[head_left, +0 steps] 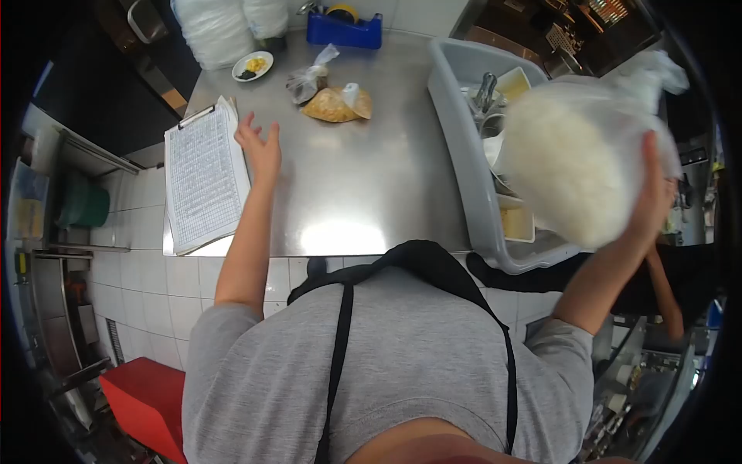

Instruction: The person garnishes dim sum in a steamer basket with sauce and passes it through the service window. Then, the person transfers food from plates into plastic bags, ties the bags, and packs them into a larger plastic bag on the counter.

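My right hand (655, 197) supports a big clear plastic bag of white food (568, 166), blurred by motion, from its right side; the contents look like rice, but I cannot be sure. The bag's knotted top points up and right, and it hangs over the grey plastic tub (452, 131). My left hand (259, 147) is over the steel table (363, 185), fingers spread and holding nothing. Beside it on the left lies a clipboard with gridded paper sheets (202, 174). Further right rest a bag of orange-yellow food (336, 104) and a tied bag with dark contents (304, 85).
Inside the tub are metal utensils (485, 91) and a pale container (516, 223). At the table's back stand a blue tape dispenser (344, 31), stacked plastic-wrapped white items (212, 35) and a small plate (253, 66). Another person's arm (666, 294) shows at right; a red seat (147, 402) is lower left.
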`<state>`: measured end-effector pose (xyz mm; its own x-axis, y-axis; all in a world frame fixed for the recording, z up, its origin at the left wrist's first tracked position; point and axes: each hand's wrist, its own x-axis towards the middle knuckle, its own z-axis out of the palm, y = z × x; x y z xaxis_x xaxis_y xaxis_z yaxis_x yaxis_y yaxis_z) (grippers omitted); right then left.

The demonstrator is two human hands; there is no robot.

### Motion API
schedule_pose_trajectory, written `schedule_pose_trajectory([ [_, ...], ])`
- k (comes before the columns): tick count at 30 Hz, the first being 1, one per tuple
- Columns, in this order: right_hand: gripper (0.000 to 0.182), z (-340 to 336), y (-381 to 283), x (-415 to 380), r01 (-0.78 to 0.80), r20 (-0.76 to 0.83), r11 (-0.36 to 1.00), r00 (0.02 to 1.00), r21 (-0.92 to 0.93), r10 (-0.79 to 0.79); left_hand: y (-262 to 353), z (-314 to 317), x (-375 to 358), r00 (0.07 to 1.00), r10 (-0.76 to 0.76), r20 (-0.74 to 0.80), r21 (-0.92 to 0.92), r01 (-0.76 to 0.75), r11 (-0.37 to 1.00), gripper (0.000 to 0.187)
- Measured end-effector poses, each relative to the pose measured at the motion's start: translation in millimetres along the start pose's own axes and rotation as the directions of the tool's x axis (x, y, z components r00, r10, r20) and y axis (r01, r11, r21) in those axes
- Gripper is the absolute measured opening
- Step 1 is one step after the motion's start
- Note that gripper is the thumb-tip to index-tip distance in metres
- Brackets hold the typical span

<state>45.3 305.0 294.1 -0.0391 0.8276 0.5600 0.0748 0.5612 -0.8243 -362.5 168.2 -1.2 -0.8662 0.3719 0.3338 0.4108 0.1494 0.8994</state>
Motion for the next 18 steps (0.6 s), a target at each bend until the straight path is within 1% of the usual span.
schedule_pose_trajectory([
  [1, 0.022, 27, 4, -11, 0.021, 0.022, 0.999, 1.0, -0.028, -0.02, 3, -7, 15, 1.0, 0.014, 0.016, -0.055, -0.013, 0.998, 0.051],
  [2, 0.022, 57, 3, -27, -0.057, 0.032, 0.998, 0.998, 0.001, 0.057, 4, -15, 27, 0.999, 0.034, 0.029, -0.107, -0.031, 0.994, 0.05],
  [3, 0.023, 87, 2, -44, -0.138, 0.038, 0.99, 0.99, 0.033, 0.137, 3, -26, 34, 0.999, 0.027, 0.031, -0.119, -0.023, 0.993, 0.05],
  [5, 0.025, 127, 10, -71, -0.306, 0.08, 0.948, 0.951, 0.089, 0.299, 7, -42, 41, 0.996, 0.015, 0.086, -0.177, 0.001, 0.984, 0.048],
  [7, 0.029, 161, 37, -97, -0.256, 0.123, 0.955, 0.963, 0.152, 0.239, 1, -57, 44, 0.993, 0.011, 0.117, -0.206, 0.013, 0.979, 0.047],
  [9, 0.032, 195, 73, -133, -0.298, 0.093, 0.952, 0.952, 0.066, 0.291, -5, -77, 43, 0.99, -0.007, 0.143, -0.195, 0.035, 0.98, 0.046],
  [11, 0.031, 216, 107, -166, -0.247, 0.181, 0.957, 0.945, -0.151, 0.272, -6, -95, 42, 0.987, -0.026, 0.16, -0.182, 0.056, 0.982, 0.043],
  [12, 0.03, 220, 142, -186, -0.148, 0.285, 0.959, 0.934, -0.24, 0.216, -9, -103, 40, 0.987, -0.035, 0.159, -0.178, 0.063, 0.982, 0.043],
  [13, 0.029, 224, 170, -200, -0.035, 0.395, 0.95, 0.904, -0.311, 0.162, -12, -110, 39, 0.986, -0.015, 0.167, -0.19, 0.047, 0.981, 0.042],
  [14, 0.029, 226, 177, -207, -0.034, 0.405, 0.951, 0.9, -0.309, 0.163, -14, -117, 37, 0.985, 0.005, 0.174, -0.202, 0.031, 0.979, 0.041],
  [15, 0.029, 231, 175, -212, 0.143, 0.431, 0.948, 0.902, -0.286, -0.006, -19, -123, 35, 0.987, -0.002, 0.162, -0.198, 0.034, 0.98, 0.041],
  [16, 0.029, 236, 173, -213, 0.315, 0.453, 0.915, 0.874, -0.253, -0.176, -26, -130, 33, 0.988, -0.011, 0.155, -0.189, 0.041, 0.981, 0.041],
  [17, 0.029, 237, 170, -212, 0.31, 0.462, 0.919, 0.87, -0.244, -0.171, -31, -138, 28, 0.987, -0.024, 0.158, -0.174, 0.052, 0.983, 0.04],
  [18, 0.032, 241, 147, -203, 0.043, 0.416, 0.979, 0.908, -0.2, 0.045, -31, -147, 23, 0.987, -0.035, 0.156, -0.161, 0.061, 0.985, 0.04],
])
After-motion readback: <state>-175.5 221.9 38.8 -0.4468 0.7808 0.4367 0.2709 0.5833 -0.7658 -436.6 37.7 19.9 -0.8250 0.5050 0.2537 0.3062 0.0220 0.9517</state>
